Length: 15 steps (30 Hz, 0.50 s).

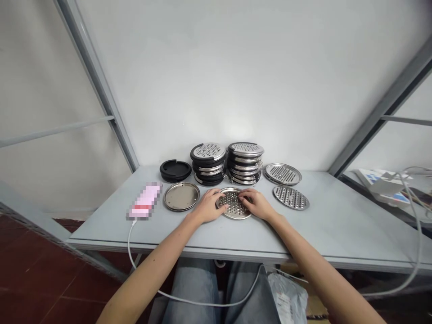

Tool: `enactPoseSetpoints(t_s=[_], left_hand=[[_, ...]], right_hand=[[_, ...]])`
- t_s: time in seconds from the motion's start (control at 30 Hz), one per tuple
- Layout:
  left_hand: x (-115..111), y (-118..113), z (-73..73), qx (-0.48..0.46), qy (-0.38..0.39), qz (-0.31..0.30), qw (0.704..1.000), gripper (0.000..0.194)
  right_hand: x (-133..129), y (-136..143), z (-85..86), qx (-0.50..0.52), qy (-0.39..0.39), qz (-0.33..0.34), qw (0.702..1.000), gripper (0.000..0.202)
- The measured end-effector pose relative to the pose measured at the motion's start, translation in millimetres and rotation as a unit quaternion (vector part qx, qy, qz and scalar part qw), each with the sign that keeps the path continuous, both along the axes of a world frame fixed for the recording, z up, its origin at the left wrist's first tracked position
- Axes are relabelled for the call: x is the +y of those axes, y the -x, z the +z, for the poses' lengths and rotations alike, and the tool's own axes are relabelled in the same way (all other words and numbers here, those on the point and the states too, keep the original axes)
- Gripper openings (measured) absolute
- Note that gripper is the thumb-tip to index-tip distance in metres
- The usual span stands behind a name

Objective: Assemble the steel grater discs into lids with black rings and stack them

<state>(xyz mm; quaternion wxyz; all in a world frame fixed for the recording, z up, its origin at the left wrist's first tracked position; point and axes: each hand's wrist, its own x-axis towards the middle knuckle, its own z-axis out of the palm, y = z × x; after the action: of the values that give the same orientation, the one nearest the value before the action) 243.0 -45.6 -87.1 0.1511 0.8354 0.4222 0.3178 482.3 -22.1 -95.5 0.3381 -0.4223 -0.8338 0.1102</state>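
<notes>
A round, shiny metal grater plate (234, 208) with rows of raised holes lies in a shallow rimmed dish near the middle of the table. My left hand (208, 208) grips its left side, thumb on the holed surface and fingers curled at the far rim. My right hand (259, 204) presses on the upper right part, thumb and fingertips close together on the plate. To the left sits a plain round metal dish (182, 196) with small holes near its rim. On the right lies a loose grater plate (291, 198).
Behind stand two stacks of grater discs with black rings, a left stack (208, 163) and a right stack (245, 163) with wire clips. A black ring base (175, 170), metal plates (282, 174) and a blurred phone (146, 200) with a white cable (131, 238) share the table (111, 227).
</notes>
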Motion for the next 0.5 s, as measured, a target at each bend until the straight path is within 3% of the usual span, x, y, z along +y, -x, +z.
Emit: enactPoseSetpoints(t_s=[0.5], left_hand=[[4.6, 1.5, -6.8, 0.010, -0.002, 0.012, 1.000, 0.032]], right_hand=[[0.5, -1.4, -0.7, -0.017, -0.007, -0.034, 0.999, 0.023]])
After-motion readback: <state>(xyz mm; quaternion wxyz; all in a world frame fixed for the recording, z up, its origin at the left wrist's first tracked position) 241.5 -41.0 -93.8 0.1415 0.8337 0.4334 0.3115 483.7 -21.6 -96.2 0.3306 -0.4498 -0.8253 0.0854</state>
